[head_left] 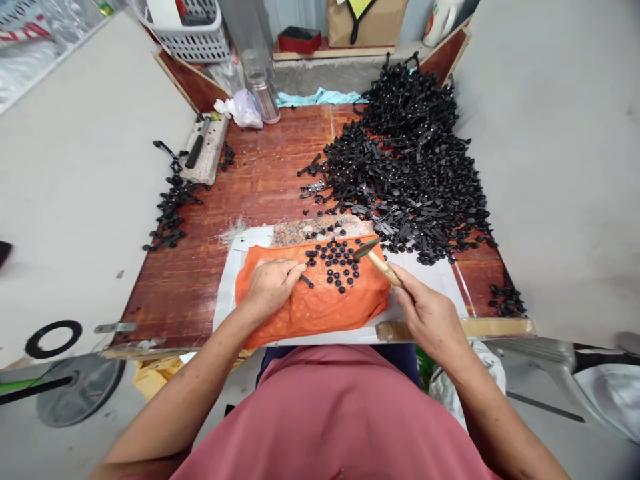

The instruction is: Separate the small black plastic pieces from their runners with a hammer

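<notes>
My left hand point(273, 283) rests on an orange cloth point(280, 327), its thumb and forefinger pinched on a small black plastic strip point(307, 281) with a round end. Wrapped around the wooden handle of a small hammer point(383, 267), my right hand point(433, 317) is at the cloth's right edge. The hammer's dark head hangs just over the cloth's upper right part. Between both hands lie several small round black caps point(342, 272), loosely grouped on the cloth. A speckled stone slab point(295, 232) shows behind the cloth's far edge.
A large heap of black plastic parts point(410, 167) covers the table's right side. Smaller piles lie at the left edge point(173, 207) and front right corner point(506, 301). A metal flask point(264, 97), a pale block point(213, 150) with a black-handled tool, and a grey basket point(195, 40) stand back left.
</notes>
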